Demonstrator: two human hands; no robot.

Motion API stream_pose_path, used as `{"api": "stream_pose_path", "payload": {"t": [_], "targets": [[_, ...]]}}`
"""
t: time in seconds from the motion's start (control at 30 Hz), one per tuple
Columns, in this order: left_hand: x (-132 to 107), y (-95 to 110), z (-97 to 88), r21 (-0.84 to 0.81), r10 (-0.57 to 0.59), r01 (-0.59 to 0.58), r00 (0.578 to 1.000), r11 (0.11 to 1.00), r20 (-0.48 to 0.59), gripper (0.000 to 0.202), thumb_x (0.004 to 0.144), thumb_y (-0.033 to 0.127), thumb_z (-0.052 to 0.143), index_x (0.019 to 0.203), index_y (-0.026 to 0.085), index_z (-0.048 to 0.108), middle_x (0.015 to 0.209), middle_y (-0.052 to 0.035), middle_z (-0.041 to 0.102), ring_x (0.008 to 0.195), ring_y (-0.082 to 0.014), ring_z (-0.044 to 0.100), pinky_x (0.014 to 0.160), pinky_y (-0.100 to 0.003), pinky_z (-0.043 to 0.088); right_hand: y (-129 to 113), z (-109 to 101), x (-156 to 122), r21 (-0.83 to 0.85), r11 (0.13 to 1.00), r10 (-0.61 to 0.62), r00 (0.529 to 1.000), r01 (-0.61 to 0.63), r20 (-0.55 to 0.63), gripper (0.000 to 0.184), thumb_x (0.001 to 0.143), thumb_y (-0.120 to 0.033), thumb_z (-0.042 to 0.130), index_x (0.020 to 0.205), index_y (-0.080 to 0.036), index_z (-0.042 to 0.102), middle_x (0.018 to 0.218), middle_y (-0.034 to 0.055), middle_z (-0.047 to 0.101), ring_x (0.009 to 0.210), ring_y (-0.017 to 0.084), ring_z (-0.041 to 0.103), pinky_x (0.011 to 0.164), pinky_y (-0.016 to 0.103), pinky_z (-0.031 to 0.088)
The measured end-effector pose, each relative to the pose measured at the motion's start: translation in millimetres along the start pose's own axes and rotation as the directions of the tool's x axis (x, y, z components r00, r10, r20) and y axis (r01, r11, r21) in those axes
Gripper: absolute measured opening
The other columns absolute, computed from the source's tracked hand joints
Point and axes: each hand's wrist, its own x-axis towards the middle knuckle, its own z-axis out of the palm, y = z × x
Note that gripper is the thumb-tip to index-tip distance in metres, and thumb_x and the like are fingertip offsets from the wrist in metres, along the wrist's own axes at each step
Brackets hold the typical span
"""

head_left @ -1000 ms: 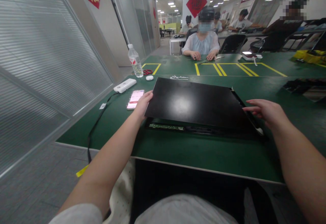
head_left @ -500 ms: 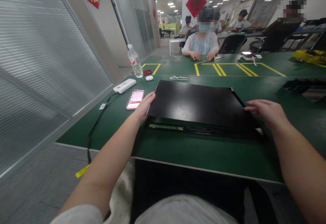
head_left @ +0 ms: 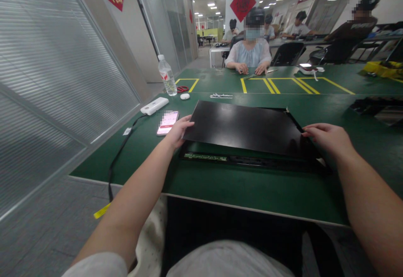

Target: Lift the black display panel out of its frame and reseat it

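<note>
A thin, glossy black panel (head_left: pixel 242 126), like a display sheet, lies tilted above a shallow black frame (head_left: pixel 267 162). Its left side is raised off the frame, and its right side rests low against the frame's right edge. My left hand (head_left: pixel 181 131) grips the panel's left edge, thumb on top and fingers underneath. At the opposite side, my right hand (head_left: pixel 329 139) is closed, fingertips pinched at the panel's right edge beside the frame. A green circuit strip (head_left: pixel 204 157) shows along the frame's near side. The panel hides most of the frame's inside.
Left of the panel are a phone (head_left: pixel 167 122), a white power bank (head_left: pixel 155 106) with a black strap, a white earbud case (head_left: pixel 185 96) and a water bottle (head_left: pixel 167 76). Red scissors (head_left: pixel 182 88) lie behind. Across the green table (head_left: pixel 252 197) sits a person (head_left: pixel 248 54).
The panel has shifted slightly right, and its left edge tilts a little differently. My right fingers have drawn together and closed in on the right edge.
</note>
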Motion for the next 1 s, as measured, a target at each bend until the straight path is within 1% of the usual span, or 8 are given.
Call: {"api": "stream_pose_path", "payload": {"t": [0.1,0.23,0.37,0.53,0.77,1.0], "targets": [[1,-2,-2.0,0.011,0.0,0.0,1.0,1.0,0.007,0.059,0.059,0.01,0.077,0.118,0.01,0.07,0.1,-0.0106,0.079,0.084,-0.023,0.074,0.075,-0.031,0.056,-9,-1,-6,-0.099,0.994,0.031,0.999,-0.034,-0.033,0.017,0.071,-0.035,0.063,0.079,-0.027,0.075,0.078,0.0042,0.075,0.085,0.026,0.066,0.072,0.037,0.044],[1,-4,-2.5,0.042,0.019,-0.018,1.0,0.999,-0.025,0.057,0.06,0.01,0.078,0.116,0.012,0.069,0.097,-0.0081,0.079,0.081,-0.0204,0.073,0.075,-0.031,0.056,-15,-1,-9,-0.17,0.985,-0.008,0.999,0.0,-0.048,0.014,0.069,-0.035,0.064,0.075,-0.027,0.074,0.076,0.0039,0.072,0.076,0.024,0.062,0.067,0.035,0.043],[0,-4,-0.9,0.079,0.022,-0.017,0.998,0.997,-0.053,0.055,0.062,0.01,0.076,0.117,0.014,0.069,0.1,-0.0086,0.079,0.083,-0.0225,0.074,0.076,-0.033,0.056,-15,-1,-9,-0.225,0.974,-0.025,0.998,0.014,-0.049,0.017,0.068,-0.038,0.065,0.077,-0.027,0.075,0.074,0.0043,0.07,0.072,0.023,0.059,0.066,0.035,0.042],[0,-5,0.8,0.091,0.007,-0.001,0.998,0.996,-0.07,0.057,0.063,0.008,0.074,0.119,0.014,0.07,0.1,-0.0104,0.078,0.089,-0.0262,0.074,0.08,-0.036,0.056,-12,0,-6,-0.25,0.967,-0.062,0.997,0.049,-0.046,0.018,0.067,-0.04,0.063,0.074,-0.028,0.076,0.073,0.0046,0.07,0.069,0.023,0.058,0.063,0.035,0.042],[1,-7,1.3,0.094,0.021,-0.012,0.994,0.995,-0.103,0.05,0.064,0.004,0.072,0.113,0.014,0.072,0.101,-0.0095,0.078,0.092,-0.0258,0.074,0.083,-0.037,0.057,-9,0,-2,-0.298,0.954,-0.056,0.998,0.041,-0.041,0.019,0.071,-0.039,0.065,0.078,-0.029,0.078,0.075,0.0044,0.072,0.069,0.023,0.058,0.063,0.035,0.042],[2,-7,4.0,0.119,0.034,-0.019,0.991,0.993,-0.126,0.048,0.063,0.006,0.072,0.109,0.015,0.072,0.097,-0.0075,0.079,0.091,-0.0257,0.074,0.08,-0.036,0.057,-5,1,0,-0.401,0.913,-0.084,0.996,0.07,-0.017,0.022,0.076,-0.042,0.066,0.086,-0.03,0.08,0.08,0.0054,0.072,0.072,0.025,0.059,0.065,0.036,0.043]]}}
